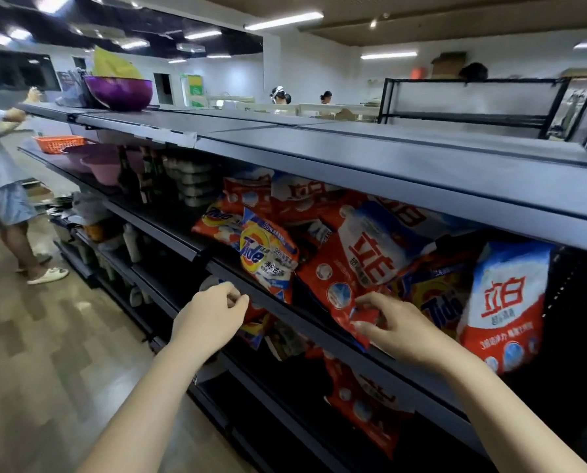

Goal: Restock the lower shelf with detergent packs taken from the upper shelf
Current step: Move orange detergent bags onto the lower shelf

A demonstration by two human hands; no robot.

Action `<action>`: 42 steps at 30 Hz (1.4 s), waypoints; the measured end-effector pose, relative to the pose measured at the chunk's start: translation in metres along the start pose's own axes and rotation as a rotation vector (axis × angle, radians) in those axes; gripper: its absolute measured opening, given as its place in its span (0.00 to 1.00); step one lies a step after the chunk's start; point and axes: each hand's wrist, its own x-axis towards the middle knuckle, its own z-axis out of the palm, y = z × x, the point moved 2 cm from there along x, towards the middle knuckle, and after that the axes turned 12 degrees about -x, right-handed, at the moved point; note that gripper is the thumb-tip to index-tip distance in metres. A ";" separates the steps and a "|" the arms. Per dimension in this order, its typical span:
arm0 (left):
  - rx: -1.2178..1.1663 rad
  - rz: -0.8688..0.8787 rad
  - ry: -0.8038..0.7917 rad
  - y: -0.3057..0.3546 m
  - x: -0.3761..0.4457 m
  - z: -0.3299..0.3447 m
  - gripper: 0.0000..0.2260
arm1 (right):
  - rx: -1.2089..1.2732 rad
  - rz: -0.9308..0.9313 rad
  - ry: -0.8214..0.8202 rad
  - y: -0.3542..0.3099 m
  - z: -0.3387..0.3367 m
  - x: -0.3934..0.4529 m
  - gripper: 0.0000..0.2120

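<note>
Two bare forearms come up from the bottom edge of the head view, one on each side. Neither arm shows a sleeve, cuff or any fabric along the whole length in view, from near the elbow to the wrist. The left hand (213, 315) wears no glove, ring, bracelet or watch, and its wrist is plain. The right hand (401, 327) is likewise ungloved, with no ring on the fingers that show and no strap or band at the wrist. Both arms are slim and smooth, with no marks or tattoos visible.
</note>
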 end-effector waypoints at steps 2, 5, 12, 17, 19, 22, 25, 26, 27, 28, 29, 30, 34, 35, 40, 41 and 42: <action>-0.016 -0.001 -0.008 -0.010 0.023 0.000 0.11 | 0.017 0.028 -0.001 -0.005 0.002 0.016 0.20; -0.038 0.008 -0.057 -0.027 0.066 0.001 0.13 | 0.034 0.070 0.037 -0.017 0.006 0.040 0.16; -0.225 0.020 -0.271 -0.046 0.189 0.019 0.34 | 0.065 0.288 0.051 -0.043 0.025 0.087 0.24; -0.505 -0.028 -0.445 -0.044 0.256 0.044 0.29 | 0.031 0.468 0.081 -0.069 0.030 0.108 0.25; -0.642 -0.067 -0.474 -0.042 0.268 0.054 0.29 | 0.014 0.512 0.117 -0.076 0.033 0.113 0.26; -0.604 -0.007 -0.517 -0.051 0.284 0.063 0.34 | 0.020 0.564 0.161 -0.086 0.037 0.119 0.25; -0.496 0.102 -0.540 -0.062 0.299 0.063 0.22 | 0.029 0.619 0.158 -0.097 0.044 0.130 0.22; -0.524 0.097 -0.544 -0.066 0.302 0.063 0.20 | 0.028 0.630 0.163 -0.101 0.046 0.136 0.20; -0.579 0.088 -0.542 -0.069 0.303 0.062 0.19 | 0.022 0.634 0.170 -0.104 0.049 0.141 0.19; -0.636 0.070 -0.522 -0.072 0.304 0.062 0.18 | 0.013 0.636 0.175 -0.107 0.051 0.146 0.18; -0.696 0.048 -0.471 -0.077 0.305 0.061 0.18 | 0.005 0.643 0.177 -0.109 0.053 0.151 0.17; -0.764 0.003 -0.388 -0.085 0.307 0.059 0.17 | 0.005 0.655 0.178 -0.111 0.055 0.155 0.17; -0.812 -0.077 -0.030 -0.120 0.334 0.030 0.16 | 0.065 0.724 0.167 -0.112 0.069 0.170 0.18; -0.815 -0.055 0.005 -0.129 0.343 0.022 0.16 | 0.099 0.750 0.164 -0.112 0.073 0.176 0.19; -0.825 -0.028 -0.012 -0.153 0.364 0.008 0.18 | 0.178 0.869 0.243 -0.105 0.093 0.203 0.16; -0.835 -0.027 -0.030 -0.152 0.364 0.009 0.18 | 0.193 0.879 0.275 -0.101 0.096 0.206 0.18; -0.845 -0.025 -0.047 -0.151 0.362 0.011 0.18 | 0.232 0.876 0.309 -0.097 0.098 0.209 0.21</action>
